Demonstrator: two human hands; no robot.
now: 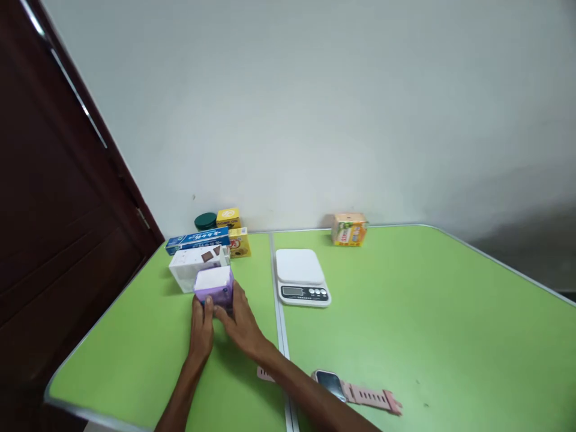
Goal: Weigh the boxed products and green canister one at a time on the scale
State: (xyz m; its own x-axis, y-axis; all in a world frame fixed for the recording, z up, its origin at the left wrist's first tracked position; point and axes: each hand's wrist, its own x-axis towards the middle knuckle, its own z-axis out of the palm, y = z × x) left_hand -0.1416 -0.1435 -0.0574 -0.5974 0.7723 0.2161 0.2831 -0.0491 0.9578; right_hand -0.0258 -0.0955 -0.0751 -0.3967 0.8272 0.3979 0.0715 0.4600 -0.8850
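A small purple box with a white top [214, 278] is between my two hands at the left part of the table. My left hand [202, 329] grips its near left side, the thumb lying against the front face. On the right side of the same box, my right hand [242, 321] is closed, thumb at the front and fingers along the side. Directly behind it stands a white box with brown squares printed on it [191, 264]. Whether the purple box touches the table or the white box, I cannot tell.
Behind the white box are a blue carton [198, 239], yellow boxes [240, 243] and a dark green lid [206, 221]. A white kitchen scale [300, 270] sits mid-table. An orange box [350, 230] stands near the wall. A pink-strapped smartwatch [330, 384] lies by my right forearm.
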